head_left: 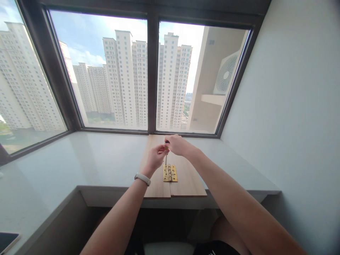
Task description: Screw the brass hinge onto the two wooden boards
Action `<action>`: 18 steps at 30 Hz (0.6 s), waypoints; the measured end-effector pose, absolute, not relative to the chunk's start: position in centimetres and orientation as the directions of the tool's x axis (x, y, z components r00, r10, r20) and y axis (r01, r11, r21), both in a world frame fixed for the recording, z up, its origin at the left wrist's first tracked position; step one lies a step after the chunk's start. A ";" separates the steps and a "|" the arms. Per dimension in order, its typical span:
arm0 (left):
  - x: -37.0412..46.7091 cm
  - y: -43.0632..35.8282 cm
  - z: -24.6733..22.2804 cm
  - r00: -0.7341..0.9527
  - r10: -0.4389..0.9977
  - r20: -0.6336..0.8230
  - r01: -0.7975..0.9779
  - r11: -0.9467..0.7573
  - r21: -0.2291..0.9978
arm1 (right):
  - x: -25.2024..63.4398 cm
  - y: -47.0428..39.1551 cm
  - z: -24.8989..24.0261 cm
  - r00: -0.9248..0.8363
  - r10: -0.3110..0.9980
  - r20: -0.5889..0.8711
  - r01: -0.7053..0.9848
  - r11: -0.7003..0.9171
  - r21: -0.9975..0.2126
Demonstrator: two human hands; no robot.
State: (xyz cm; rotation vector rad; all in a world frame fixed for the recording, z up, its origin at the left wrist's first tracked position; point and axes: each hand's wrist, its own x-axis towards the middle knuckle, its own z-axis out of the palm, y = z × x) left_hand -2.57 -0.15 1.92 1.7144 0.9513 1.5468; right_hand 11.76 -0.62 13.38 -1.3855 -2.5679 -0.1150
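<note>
Two wooden boards lie side by side on a white window ledge. A brass hinge sits across their seam. A screwdriver stands upright, its thin shaft pointing down onto the hinge. My right hand grips the top of its handle. My left hand, with a white band on the wrist, closes its fingers on the handle just below.
A large window rises right behind the boards, with tall buildings outside. A white wall closes the right side. A dark flat device lies at the ledge's near left corner. The ledge's front edge drops off near my arms.
</note>
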 end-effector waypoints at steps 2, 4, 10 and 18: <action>-2.8 -0.2 2.2 0.103 0.846 0.523 0.077 -0.531 0.844 | 11.6 -0.8 13.4 -0.531 0.814 0.235 0.841 0.540 0.029; -2.9 -0.4 2.4 0.130 0.844 0.520 0.069 -0.531 0.844 | 11.5 -1.1 13.6 -0.541 0.808 0.234 0.840 0.535 0.094; -2.8 -1.1 2.4 0.108 0.849 0.517 0.050 -0.525 0.850 | 11.0 -1.6 13.9 -0.542 0.808 0.232 0.840 0.515 0.172; -1.8 -1.5 2.0 -0.105 0.806 0.583 0.236 -0.549 0.802 | 9.6 -2.0 13.4 -0.483 0.837 0.259 0.873 0.437 0.216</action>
